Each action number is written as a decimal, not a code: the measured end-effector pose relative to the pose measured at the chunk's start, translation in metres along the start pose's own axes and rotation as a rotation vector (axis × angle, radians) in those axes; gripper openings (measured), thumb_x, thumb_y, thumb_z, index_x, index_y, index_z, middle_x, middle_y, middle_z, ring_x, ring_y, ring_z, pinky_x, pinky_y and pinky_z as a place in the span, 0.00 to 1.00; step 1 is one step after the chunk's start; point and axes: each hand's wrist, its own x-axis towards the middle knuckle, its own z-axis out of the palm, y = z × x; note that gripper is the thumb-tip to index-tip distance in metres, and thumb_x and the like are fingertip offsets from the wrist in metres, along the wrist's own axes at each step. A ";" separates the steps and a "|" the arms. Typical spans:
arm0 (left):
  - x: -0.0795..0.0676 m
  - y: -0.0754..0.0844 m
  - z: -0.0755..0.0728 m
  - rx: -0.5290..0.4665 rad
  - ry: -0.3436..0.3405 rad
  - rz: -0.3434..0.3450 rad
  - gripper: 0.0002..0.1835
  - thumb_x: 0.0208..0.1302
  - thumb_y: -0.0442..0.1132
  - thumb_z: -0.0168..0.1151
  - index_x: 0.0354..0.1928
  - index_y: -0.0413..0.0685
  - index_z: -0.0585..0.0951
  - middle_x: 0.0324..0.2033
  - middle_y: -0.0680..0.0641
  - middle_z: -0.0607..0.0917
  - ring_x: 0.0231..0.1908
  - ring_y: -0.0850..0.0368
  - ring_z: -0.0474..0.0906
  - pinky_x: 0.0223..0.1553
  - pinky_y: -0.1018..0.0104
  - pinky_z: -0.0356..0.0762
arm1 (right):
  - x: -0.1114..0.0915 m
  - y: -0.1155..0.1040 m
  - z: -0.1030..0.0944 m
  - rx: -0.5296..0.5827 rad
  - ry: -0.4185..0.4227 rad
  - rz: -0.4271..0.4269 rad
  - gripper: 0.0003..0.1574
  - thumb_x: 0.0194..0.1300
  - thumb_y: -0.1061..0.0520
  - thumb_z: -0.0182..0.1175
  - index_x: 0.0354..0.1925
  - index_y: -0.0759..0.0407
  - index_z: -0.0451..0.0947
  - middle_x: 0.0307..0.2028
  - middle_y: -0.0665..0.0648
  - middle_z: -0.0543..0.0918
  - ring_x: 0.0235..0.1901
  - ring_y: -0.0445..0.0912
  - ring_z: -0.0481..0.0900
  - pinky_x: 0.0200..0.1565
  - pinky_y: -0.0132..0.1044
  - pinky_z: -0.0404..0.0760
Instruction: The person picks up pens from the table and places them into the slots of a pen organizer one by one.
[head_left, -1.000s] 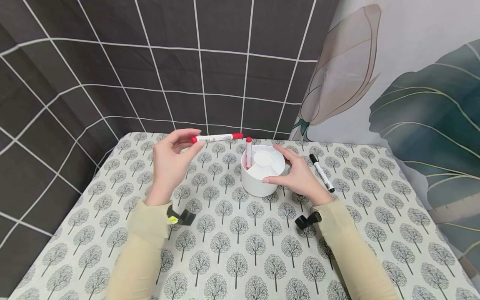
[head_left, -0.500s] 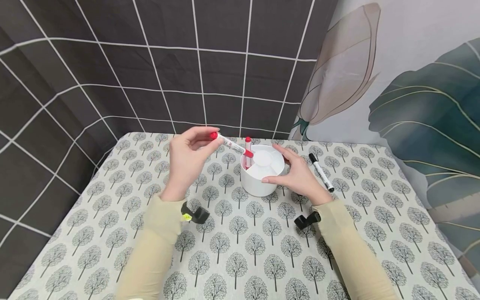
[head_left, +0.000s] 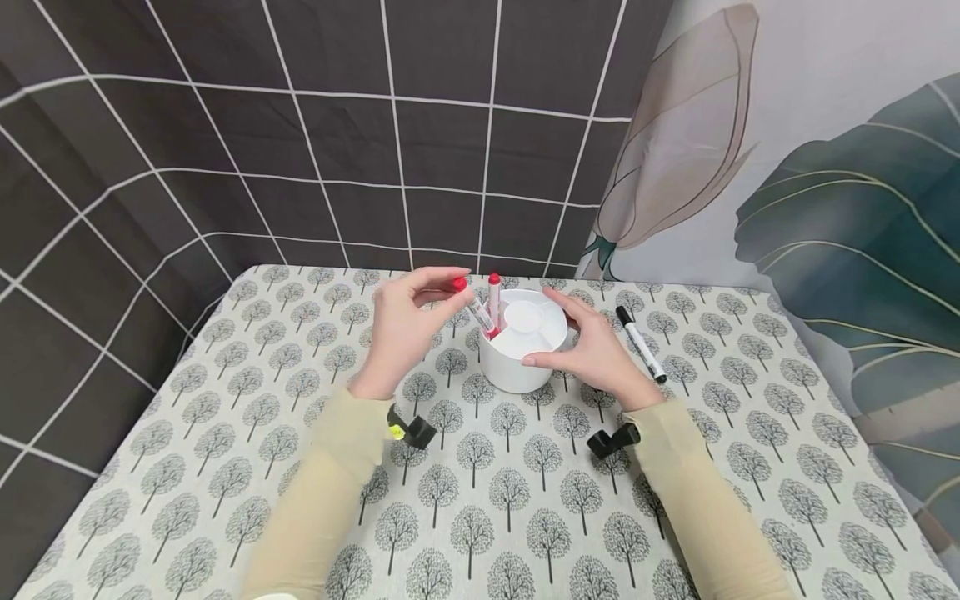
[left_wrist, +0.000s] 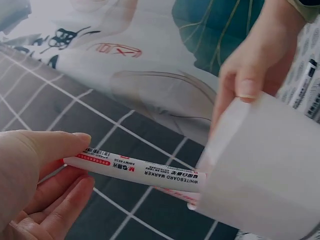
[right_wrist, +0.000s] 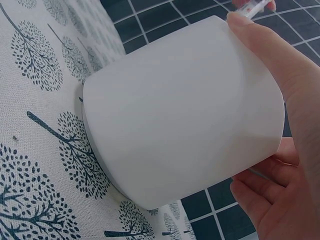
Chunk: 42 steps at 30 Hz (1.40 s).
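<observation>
My left hand (head_left: 405, 332) pinches a red-capped whiteboard marker (left_wrist: 135, 171) between thumb and fingers at one end. The marker slants down, its other end inside the left compartment of a white round divided pen holder (head_left: 517, 372). A second red marker (head_left: 494, 292) stands upright in that same compartment, close beside it. Around the holder's right side, my right hand (head_left: 594, 352) grips, with the thumb at the front and fingers at the back. The holder's outer wall (right_wrist: 185, 110) fills much of the right wrist view. Its inside is hidden in both wrist views.
A black whiteboard marker (head_left: 640, 343) lies on the tree-print tablecloth (head_left: 480, 517), right of my right hand. A dark grid-patterned curtain (head_left: 337, 133) hangs behind the table, and a floral one (head_left: 795, 167) at the right.
My left hand has moved right and tipped the red marker from near level to slanting down, its lower end now in the holder. My right hand has stayed on the holder.
</observation>
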 end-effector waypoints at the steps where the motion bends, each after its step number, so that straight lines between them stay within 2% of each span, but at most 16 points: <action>1: 0.000 -0.003 0.002 -0.001 -0.011 -0.006 0.16 0.52 0.28 0.69 0.46 0.37 0.82 0.36 0.41 0.84 0.37 0.52 0.81 0.45 0.62 0.79 | 0.000 0.000 0.000 -0.002 0.001 -0.001 0.67 0.31 0.35 0.77 0.69 0.45 0.59 0.63 0.49 0.65 0.57 0.47 0.68 0.59 0.47 0.69; 3: 0.000 -0.012 0.007 -0.016 -0.035 -0.014 0.20 0.52 0.29 0.70 0.49 0.38 0.80 0.39 0.40 0.84 0.38 0.50 0.81 0.46 0.61 0.79 | 0.000 0.000 0.000 -0.006 0.001 0.000 0.67 0.32 0.35 0.77 0.69 0.45 0.59 0.63 0.49 0.65 0.57 0.47 0.69 0.58 0.48 0.69; 6: 0.000 -0.034 0.014 -0.010 -0.073 -0.049 0.28 0.51 0.33 0.72 0.56 0.45 0.75 0.44 0.44 0.83 0.42 0.51 0.80 0.48 0.62 0.78 | -0.001 0.000 0.000 -0.010 -0.001 0.008 0.67 0.31 0.34 0.77 0.69 0.45 0.59 0.63 0.49 0.65 0.57 0.47 0.69 0.58 0.49 0.69; 9: -0.004 -0.057 0.018 0.030 -0.087 -0.064 0.33 0.49 0.41 0.74 0.59 0.48 0.73 0.49 0.50 0.81 0.47 0.56 0.78 0.50 0.67 0.75 | -0.001 -0.001 0.001 -0.014 -0.001 0.016 0.68 0.31 0.34 0.77 0.69 0.44 0.59 0.63 0.49 0.65 0.57 0.47 0.69 0.58 0.50 0.69; 12: -0.013 -0.067 0.021 0.092 -0.094 -0.076 0.36 0.49 0.49 0.73 0.60 0.48 0.71 0.50 0.52 0.80 0.50 0.59 0.76 0.52 0.70 0.73 | -0.001 -0.001 0.000 -0.029 0.005 0.013 0.67 0.31 0.33 0.76 0.69 0.41 0.58 0.64 0.49 0.64 0.57 0.47 0.68 0.58 0.49 0.69; 18: -0.033 -0.073 0.025 0.176 -0.149 -0.149 0.43 0.46 0.61 0.70 0.63 0.49 0.68 0.53 0.53 0.77 0.52 0.58 0.73 0.54 0.71 0.70 | -0.008 -0.002 -0.005 -0.110 -0.009 0.002 0.65 0.36 0.30 0.73 0.70 0.36 0.54 0.66 0.47 0.61 0.59 0.46 0.66 0.60 0.49 0.67; 22: -0.039 -0.077 0.029 0.220 -0.191 -0.183 0.47 0.43 0.65 0.68 0.64 0.50 0.66 0.56 0.51 0.75 0.53 0.60 0.72 0.55 0.68 0.70 | -0.019 -0.005 -0.017 -0.119 -0.029 -0.021 0.60 0.46 0.35 0.70 0.71 0.44 0.53 0.65 0.51 0.64 0.59 0.47 0.66 0.61 0.47 0.66; 26: -0.042 -0.074 0.032 0.238 -0.227 -0.229 0.51 0.40 0.68 0.68 0.66 0.52 0.64 0.59 0.52 0.72 0.54 0.56 0.71 0.56 0.59 0.71 | -0.028 -0.005 -0.038 -0.159 0.007 -0.017 0.51 0.56 0.39 0.66 0.70 0.49 0.55 0.64 0.54 0.66 0.60 0.50 0.65 0.61 0.50 0.65; 30: -0.040 -0.073 0.039 0.245 -0.237 -0.246 0.53 0.37 0.68 0.70 0.67 0.56 0.62 0.59 0.51 0.71 0.55 0.54 0.71 0.55 0.54 0.72 | -0.035 -0.001 -0.064 -0.205 0.057 0.052 0.45 0.60 0.39 0.62 0.69 0.47 0.58 0.64 0.54 0.66 0.61 0.55 0.64 0.61 0.57 0.62; 34: -0.036 -0.077 0.046 0.291 -0.229 -0.250 0.59 0.33 0.69 0.71 0.69 0.56 0.59 0.60 0.51 0.71 0.57 0.55 0.69 0.56 0.55 0.71 | -0.042 0.005 -0.084 -0.225 0.091 0.134 0.45 0.58 0.36 0.61 0.68 0.46 0.59 0.64 0.55 0.66 0.61 0.59 0.64 0.59 0.61 0.61; 36: -0.034 -0.079 0.050 0.313 -0.226 -0.243 0.61 0.30 0.71 0.72 0.69 0.55 0.59 0.60 0.52 0.71 0.57 0.57 0.68 0.56 0.56 0.70 | -0.045 0.008 -0.090 -0.243 0.098 0.165 0.46 0.57 0.35 0.62 0.68 0.47 0.60 0.64 0.56 0.67 0.60 0.60 0.64 0.58 0.62 0.62; 42: -0.027 -0.083 0.058 0.327 -0.228 -0.210 0.64 0.27 0.70 0.74 0.70 0.54 0.58 0.59 0.53 0.71 0.55 0.59 0.67 0.55 0.57 0.68 | -0.054 0.022 -0.096 -0.285 0.101 0.218 0.50 0.54 0.35 0.64 0.65 0.59 0.63 0.61 0.63 0.69 0.56 0.62 0.67 0.55 0.62 0.65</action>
